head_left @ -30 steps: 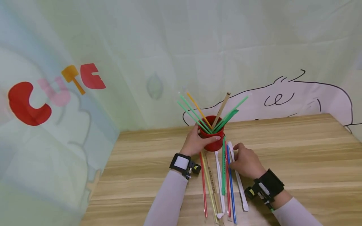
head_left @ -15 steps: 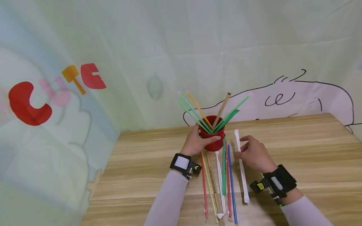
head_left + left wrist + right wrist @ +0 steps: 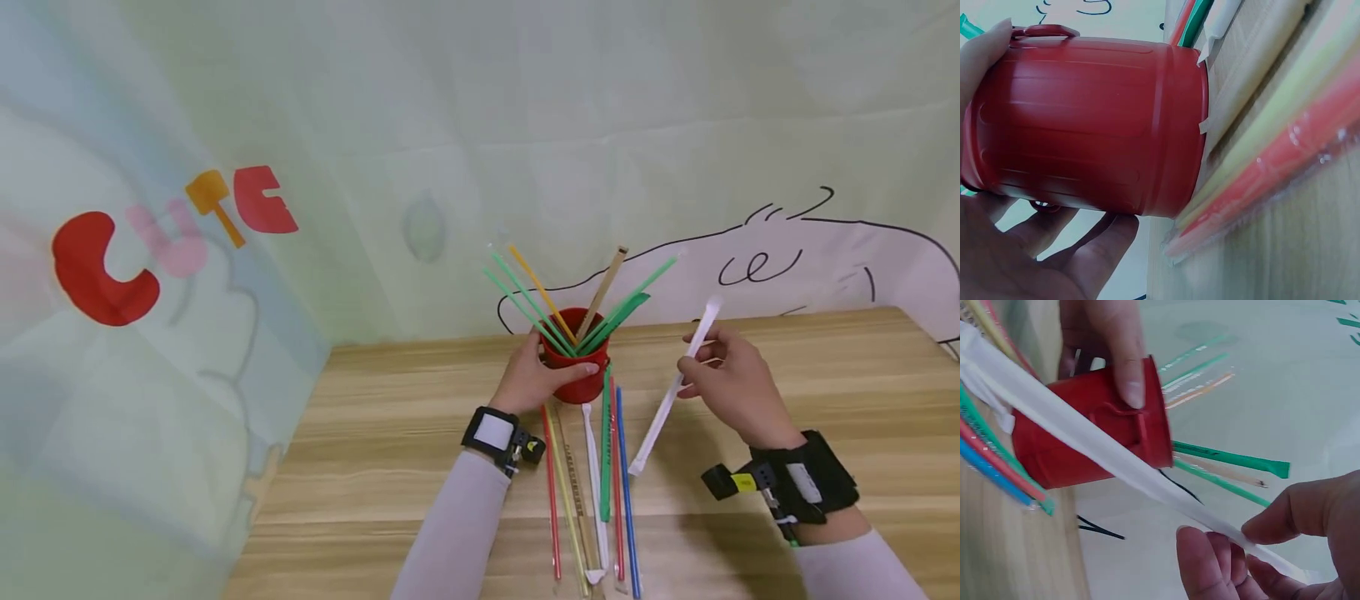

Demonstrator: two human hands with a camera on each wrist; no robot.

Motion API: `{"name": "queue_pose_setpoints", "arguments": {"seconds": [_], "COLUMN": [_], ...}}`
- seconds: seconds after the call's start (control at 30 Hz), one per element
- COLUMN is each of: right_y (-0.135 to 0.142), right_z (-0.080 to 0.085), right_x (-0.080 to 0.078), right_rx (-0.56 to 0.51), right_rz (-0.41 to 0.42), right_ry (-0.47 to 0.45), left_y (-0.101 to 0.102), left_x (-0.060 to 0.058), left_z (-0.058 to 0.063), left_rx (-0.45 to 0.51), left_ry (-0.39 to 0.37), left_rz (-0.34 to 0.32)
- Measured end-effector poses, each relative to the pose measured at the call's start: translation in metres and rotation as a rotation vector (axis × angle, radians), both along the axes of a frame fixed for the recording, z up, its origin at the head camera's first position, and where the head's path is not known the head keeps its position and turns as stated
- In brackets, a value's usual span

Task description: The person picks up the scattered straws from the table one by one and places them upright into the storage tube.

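Note:
With thumb and fingers around it, my left hand (image 3: 531,377) holds a red metal bucket (image 3: 1079,125) upright on the table. Several straws lean out of the bucket, among them green straws (image 3: 517,302), an orange straw (image 3: 531,277) and a brown paper-wrapped straw (image 3: 604,287). To the right of the bucket, my right hand (image 3: 735,383) pinches a white paper-wrapped straw (image 3: 660,421) between thumb and fingers. That straw is tilted above the table, its upper end leaning right. In the right wrist view the white straw (image 3: 1097,440) crosses in front of the bucket.
On the wooden table (image 3: 390,433), a row of straws lies in front of the bucket: a red straw (image 3: 553,508), a yellow straw (image 3: 570,508), a white-wrapped straw (image 3: 595,475), a green-wrapped straw (image 3: 606,467) and a blue straw (image 3: 627,500). A printed cloth (image 3: 360,167) hangs behind.
My right hand has lifted the white straw off the right end of the row and carried it right and up, tilting it. The left hand keeps its hold on the bucket.

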State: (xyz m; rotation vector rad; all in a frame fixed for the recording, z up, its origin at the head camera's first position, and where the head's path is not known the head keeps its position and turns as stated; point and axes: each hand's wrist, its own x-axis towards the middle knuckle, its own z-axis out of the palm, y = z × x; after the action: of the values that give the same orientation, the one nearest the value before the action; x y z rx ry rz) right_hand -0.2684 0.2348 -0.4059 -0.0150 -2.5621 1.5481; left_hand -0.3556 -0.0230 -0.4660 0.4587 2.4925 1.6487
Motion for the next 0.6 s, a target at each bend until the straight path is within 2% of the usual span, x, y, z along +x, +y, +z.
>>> {"name": "queue_pose_setpoints", "arguments": {"seconds": [0.23,0.6], "right_y": [0.000,-0.021], "right_z": [0.013,0.034], "right_x": [0.000,-0.010], "right_rx": [-0.053,-0.123], "right_rz": [-0.034,-0.120], "right_ry": [0.095,0.290], "left_y": [0.001,0.000], "left_x": [0.000,-0.001], "left_z": [-0.001,-0.001], "left_rx": [-0.006,-0.003], "left_ry": [0.001,-0.002], "left_rz": [0.012,0.008]}}
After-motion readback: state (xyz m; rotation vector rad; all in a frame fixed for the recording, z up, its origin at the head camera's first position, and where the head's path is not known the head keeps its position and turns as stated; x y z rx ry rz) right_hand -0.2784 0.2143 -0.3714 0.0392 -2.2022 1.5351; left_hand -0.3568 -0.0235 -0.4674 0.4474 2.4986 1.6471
